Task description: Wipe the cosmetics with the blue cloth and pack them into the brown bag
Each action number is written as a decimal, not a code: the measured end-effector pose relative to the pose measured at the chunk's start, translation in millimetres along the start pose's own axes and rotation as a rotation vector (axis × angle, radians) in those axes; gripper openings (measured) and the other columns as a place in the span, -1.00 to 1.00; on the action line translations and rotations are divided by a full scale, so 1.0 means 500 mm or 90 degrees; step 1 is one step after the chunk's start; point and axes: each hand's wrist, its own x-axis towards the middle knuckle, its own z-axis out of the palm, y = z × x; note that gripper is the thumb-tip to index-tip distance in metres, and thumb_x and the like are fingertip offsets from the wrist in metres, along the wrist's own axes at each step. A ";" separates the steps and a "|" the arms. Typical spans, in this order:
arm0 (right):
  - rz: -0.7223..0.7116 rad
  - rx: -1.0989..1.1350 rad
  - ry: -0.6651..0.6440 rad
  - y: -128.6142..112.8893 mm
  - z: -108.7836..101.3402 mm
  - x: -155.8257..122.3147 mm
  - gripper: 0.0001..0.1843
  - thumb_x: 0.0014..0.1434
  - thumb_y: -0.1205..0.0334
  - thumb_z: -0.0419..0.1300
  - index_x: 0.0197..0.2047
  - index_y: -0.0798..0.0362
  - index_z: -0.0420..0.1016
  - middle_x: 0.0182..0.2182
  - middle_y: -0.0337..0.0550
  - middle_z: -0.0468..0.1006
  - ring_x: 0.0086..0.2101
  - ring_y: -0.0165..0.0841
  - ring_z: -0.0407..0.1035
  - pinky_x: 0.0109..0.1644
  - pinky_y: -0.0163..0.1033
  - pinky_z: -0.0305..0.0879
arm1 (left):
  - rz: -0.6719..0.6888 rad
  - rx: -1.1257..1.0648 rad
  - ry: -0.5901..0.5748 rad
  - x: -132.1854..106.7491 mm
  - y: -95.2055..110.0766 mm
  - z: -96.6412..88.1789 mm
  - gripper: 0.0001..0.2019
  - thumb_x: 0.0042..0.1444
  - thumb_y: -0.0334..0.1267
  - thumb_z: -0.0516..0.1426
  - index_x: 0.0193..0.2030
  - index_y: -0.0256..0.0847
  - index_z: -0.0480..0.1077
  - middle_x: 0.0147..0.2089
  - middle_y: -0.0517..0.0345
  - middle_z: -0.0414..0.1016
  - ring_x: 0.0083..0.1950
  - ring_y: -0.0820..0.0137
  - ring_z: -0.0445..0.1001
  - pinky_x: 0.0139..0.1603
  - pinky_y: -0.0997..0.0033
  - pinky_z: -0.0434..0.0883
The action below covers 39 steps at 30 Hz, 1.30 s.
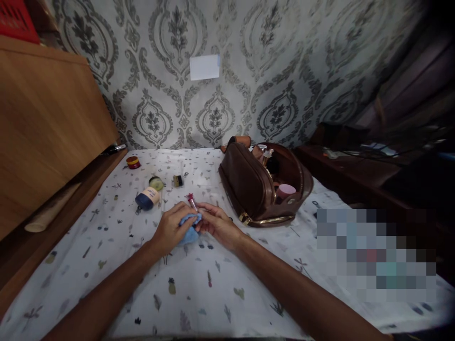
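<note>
My left hand (173, 226) is closed around a light blue cloth (190, 231), pressed against a small lipstick (192, 201) with a dark red tip. My right hand (217, 224) pinches the lipstick's lower end, fingers curled. Both hands meet just above the white patterned sheet (199, 284), left of an open brown toiletry bag (263, 187).
The bag holds a pink-lidded jar (285, 190) and bottles. On the sheet lie a beige bottle with a dark blue cap (147, 198), a green-lidded jar (156, 183), a red tin (133, 162) and a small dark item (177, 180). A wooden panel (46, 128) stands at the left, dark furniture at the right.
</note>
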 end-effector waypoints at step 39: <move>0.020 -0.011 0.008 -0.006 0.004 -0.010 -0.39 0.08 0.03 0.39 0.13 0.04 0.35 -0.57 -0.32 0.50 -0.60 -0.46 0.41 -0.57 -0.41 0.18 | 0.022 -0.016 -0.011 0.001 -0.005 -0.002 -0.87 0.28 -0.29 0.10 -0.18 -0.16 0.50 -0.25 0.09 0.50 -0.22 0.36 0.49 -0.16 0.39 0.43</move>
